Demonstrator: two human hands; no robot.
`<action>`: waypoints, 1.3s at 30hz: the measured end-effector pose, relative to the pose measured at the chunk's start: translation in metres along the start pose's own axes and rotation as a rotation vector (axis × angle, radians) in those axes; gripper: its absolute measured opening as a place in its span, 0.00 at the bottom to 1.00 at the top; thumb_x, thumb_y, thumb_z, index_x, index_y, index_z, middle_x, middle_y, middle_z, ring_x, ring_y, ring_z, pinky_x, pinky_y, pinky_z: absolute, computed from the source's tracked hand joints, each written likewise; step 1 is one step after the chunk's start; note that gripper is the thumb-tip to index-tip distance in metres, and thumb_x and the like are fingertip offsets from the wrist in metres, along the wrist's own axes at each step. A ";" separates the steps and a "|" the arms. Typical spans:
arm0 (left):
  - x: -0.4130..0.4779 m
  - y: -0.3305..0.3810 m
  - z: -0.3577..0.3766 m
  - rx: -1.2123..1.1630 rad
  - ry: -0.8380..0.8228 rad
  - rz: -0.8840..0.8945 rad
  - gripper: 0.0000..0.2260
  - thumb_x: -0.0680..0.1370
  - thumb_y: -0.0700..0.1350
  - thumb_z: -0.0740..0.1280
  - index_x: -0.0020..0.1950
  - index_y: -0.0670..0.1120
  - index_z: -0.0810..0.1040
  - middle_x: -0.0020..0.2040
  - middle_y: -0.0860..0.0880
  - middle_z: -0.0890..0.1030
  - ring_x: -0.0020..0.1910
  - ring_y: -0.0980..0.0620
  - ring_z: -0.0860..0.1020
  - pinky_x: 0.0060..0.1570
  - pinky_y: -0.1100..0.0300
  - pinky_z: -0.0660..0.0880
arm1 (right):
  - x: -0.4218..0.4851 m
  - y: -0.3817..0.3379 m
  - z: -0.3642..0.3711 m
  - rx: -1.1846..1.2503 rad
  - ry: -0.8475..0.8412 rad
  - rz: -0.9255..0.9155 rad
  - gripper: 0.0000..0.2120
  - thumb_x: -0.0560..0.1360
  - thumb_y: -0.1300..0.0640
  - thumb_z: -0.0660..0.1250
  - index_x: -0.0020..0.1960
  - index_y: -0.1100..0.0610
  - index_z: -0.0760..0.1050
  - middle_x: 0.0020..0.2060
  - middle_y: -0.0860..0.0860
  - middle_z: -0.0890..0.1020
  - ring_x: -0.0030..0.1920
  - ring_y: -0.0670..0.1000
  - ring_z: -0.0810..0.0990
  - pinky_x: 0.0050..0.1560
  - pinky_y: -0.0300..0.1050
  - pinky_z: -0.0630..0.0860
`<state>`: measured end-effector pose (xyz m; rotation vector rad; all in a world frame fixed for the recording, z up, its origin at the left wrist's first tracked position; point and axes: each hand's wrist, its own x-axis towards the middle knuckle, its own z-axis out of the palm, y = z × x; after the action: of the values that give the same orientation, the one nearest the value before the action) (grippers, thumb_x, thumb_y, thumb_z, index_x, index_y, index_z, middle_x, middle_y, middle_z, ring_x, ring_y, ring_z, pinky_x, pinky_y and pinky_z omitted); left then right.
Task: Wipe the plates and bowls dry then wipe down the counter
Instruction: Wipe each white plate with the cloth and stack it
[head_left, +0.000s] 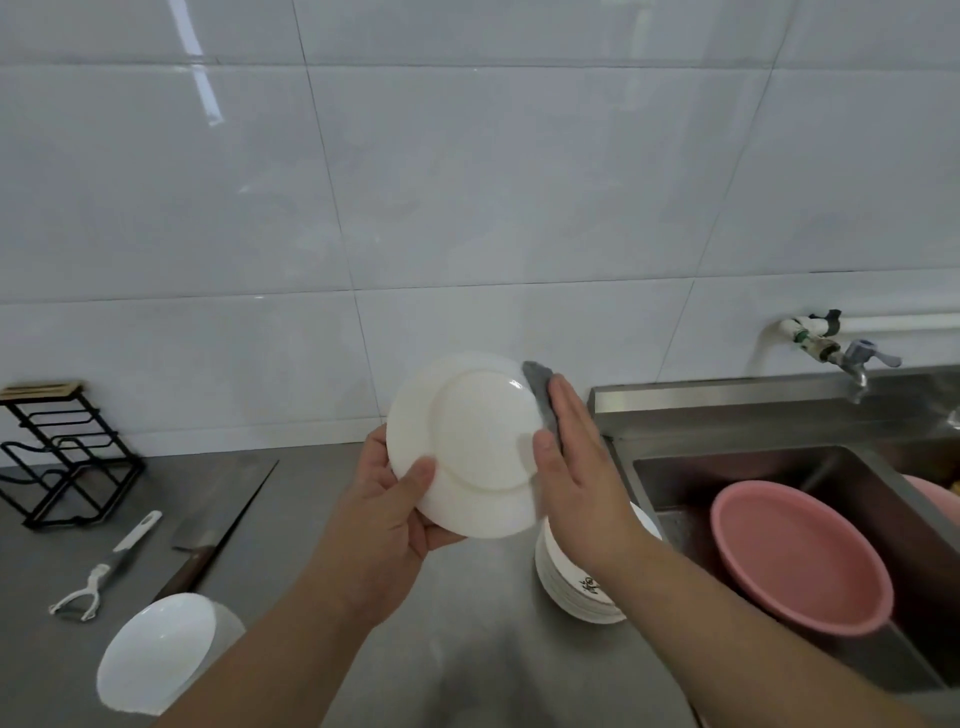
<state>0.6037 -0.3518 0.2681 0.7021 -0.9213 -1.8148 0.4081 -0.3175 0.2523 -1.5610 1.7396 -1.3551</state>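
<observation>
One white plate (467, 447) is held tilted above the counter (467, 597). The left hand (395, 499) curls its fingers and thumb round the lower rim, and the right hand (576, 457) presses one grey cloth (543, 389) to the right edge with straight fingers. One stack of bowls (576, 587) stands at the counter's sink-side edge, and one white bowl (156, 654) sits near its front left corner.

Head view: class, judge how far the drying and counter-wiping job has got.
Possibly done: the white dishes at lower left, though dryness cannot be seen. In hand: the left hand grips a white plate while the right hand presses a grey cloth to its rim. Left: the stack of bowls beside the sink, then the counter, where a cleaver and peeler lie.
</observation>
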 end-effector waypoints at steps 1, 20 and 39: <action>0.002 0.000 0.003 0.000 0.000 0.013 0.23 0.77 0.43 0.65 0.72 0.54 0.70 0.65 0.51 0.82 0.62 0.44 0.83 0.46 0.38 0.83 | 0.005 -0.002 0.001 0.002 0.027 0.011 0.37 0.80 0.34 0.52 0.85 0.45 0.48 0.82 0.35 0.50 0.79 0.30 0.46 0.80 0.36 0.47; 0.019 -0.007 -0.001 -0.031 0.047 -0.054 0.21 0.77 0.42 0.65 0.69 0.51 0.71 0.63 0.48 0.83 0.59 0.43 0.84 0.44 0.40 0.83 | -0.005 0.010 0.001 -0.026 -0.024 -0.026 0.42 0.78 0.31 0.54 0.85 0.51 0.50 0.84 0.40 0.49 0.81 0.35 0.47 0.79 0.33 0.47; 0.029 -0.009 0.003 -0.008 0.002 -0.017 0.26 0.74 0.40 0.69 0.73 0.46 0.69 0.69 0.45 0.79 0.68 0.40 0.78 0.56 0.45 0.82 | -0.025 -0.002 0.020 0.096 0.140 -0.047 0.38 0.80 0.39 0.56 0.85 0.53 0.50 0.84 0.41 0.46 0.83 0.41 0.46 0.80 0.34 0.50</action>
<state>0.5857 -0.3756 0.2607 0.7089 -0.9092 -1.8311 0.4323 -0.3019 0.2382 -1.4953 1.6998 -1.5809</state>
